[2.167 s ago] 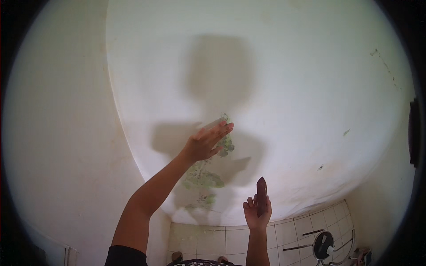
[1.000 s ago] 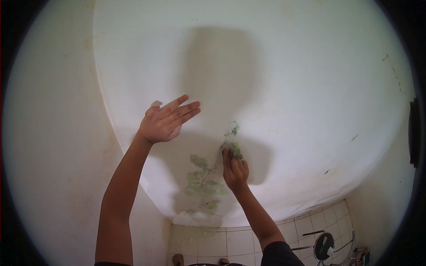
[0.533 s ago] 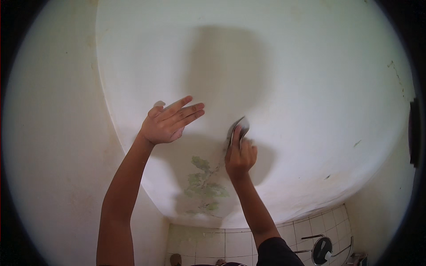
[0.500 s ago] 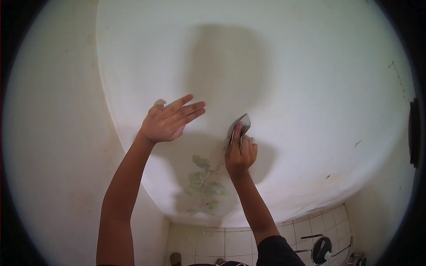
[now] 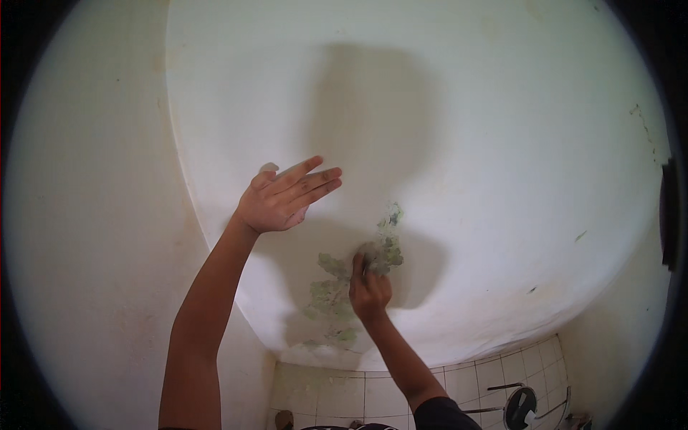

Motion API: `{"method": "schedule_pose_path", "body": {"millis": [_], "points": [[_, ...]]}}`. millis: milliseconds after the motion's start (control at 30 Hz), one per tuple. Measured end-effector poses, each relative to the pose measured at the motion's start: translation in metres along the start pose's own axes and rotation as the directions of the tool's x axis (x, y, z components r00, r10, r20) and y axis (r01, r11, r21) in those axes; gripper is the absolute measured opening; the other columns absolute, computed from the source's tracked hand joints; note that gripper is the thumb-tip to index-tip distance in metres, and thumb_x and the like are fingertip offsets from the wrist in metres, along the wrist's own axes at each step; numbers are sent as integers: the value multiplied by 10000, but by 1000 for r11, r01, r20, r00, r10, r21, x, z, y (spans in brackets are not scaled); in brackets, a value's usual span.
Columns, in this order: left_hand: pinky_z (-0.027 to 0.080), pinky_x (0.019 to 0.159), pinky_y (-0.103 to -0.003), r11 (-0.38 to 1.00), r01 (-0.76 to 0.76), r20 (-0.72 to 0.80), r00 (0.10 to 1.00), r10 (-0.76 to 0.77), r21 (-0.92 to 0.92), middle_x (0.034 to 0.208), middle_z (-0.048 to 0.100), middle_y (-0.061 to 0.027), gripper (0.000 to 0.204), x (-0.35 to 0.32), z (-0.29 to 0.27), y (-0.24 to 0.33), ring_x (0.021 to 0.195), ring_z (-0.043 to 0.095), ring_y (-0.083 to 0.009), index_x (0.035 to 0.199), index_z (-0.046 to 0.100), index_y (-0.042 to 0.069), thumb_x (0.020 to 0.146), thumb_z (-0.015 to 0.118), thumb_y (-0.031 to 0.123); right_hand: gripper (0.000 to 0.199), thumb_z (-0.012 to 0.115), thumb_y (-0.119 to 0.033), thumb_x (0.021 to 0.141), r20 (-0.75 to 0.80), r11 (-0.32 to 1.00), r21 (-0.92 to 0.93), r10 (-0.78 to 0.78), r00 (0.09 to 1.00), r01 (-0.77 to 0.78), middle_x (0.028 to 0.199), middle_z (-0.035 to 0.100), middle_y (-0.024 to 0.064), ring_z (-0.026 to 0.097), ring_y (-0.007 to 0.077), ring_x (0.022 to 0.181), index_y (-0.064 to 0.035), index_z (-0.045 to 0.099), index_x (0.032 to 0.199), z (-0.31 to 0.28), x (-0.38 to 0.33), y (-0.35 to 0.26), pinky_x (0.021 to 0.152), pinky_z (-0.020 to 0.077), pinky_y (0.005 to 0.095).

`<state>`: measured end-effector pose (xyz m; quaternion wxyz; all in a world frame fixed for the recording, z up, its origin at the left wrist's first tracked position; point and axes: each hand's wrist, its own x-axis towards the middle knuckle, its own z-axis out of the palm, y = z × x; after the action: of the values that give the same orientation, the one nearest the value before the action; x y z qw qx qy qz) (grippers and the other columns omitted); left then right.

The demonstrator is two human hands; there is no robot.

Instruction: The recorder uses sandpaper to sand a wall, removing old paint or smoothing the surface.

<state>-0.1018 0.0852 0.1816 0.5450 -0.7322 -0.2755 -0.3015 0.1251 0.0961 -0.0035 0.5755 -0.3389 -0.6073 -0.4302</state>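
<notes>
My right hand is against the white wall, fingers closed around a flat grey scraper. Its blade is blurred and mostly hidden by the fingers. A rough green and grey patch of bare wall shows just beyond the scraper, and more flaked green patches lie to its left and below. My left hand is raised to the left, its fingers stretched out and the thumb lifted. A thin pale piece shows past the thumb, seemingly held flat behind the fingers; its kind is hidden.
Another wall meets this one in a corner on the left. Below lies a floor of pale tiles, with a dark round-seated metal stool at the lower right. A dark object is at the right edge.
My right hand and the scraper have moved down and slightly left along the wall, uncovering the rough patch above. My left hand keeps its pose; the whole view has shifted slightly.
</notes>
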Motion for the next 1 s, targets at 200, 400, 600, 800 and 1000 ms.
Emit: {"method": "schedule_pose_path", "body": {"millis": [200,400,600,800,1000], "points": [[353,691,-259,1000,14,8,1000,-14,-5,1399,574,137,689,-1,-2,1,1262,544,-44,1298,636,278,652,543,59,374,605,25,797,132,998,34,52,990,-57,623,490,37,507,155,516,-38,730,1144,4,47,11,488,390,290],[357,685,-254,1000,0,20,1000,0,-11,1394,578,136,687,0,3,2,1273,539,-48,1284,649,272,648,528,41,408,649,-16,790,272,982,-6,182,945,-188,643,525,55,462,200,495,-52,713,1192,-16,-8,3,487,393,329],[347,669,-267,1000,19,-16,1000,-19,-8,1362,604,133,675,0,5,2,1275,538,-52,1261,664,273,651,522,20,445,649,-35,764,59,993,-12,118,991,-117,669,566,58,499,193,498,-51,707,1204,-1,57,15,464,400,322],[338,638,-279,1000,-4,-41,999,3,-7,1343,617,129,655,4,5,-1,1250,559,-60,1240,673,260,650,533,13,468,612,-12,762,281,990,4,132,950,-139,676,538,59,472,211,487,-50,697,1220,-16,-23,5,462,387,343],[339,632,-281,1000,-5,-37,999,4,-18,1346,613,137,650,1,5,2,1244,562,-58,1238,672,254,647,551,11,435,603,3,754,11,990,-20,142,990,-142,611,487,25,448,167,468,-50,726,1168,2,54,18,451,370,324]]}}
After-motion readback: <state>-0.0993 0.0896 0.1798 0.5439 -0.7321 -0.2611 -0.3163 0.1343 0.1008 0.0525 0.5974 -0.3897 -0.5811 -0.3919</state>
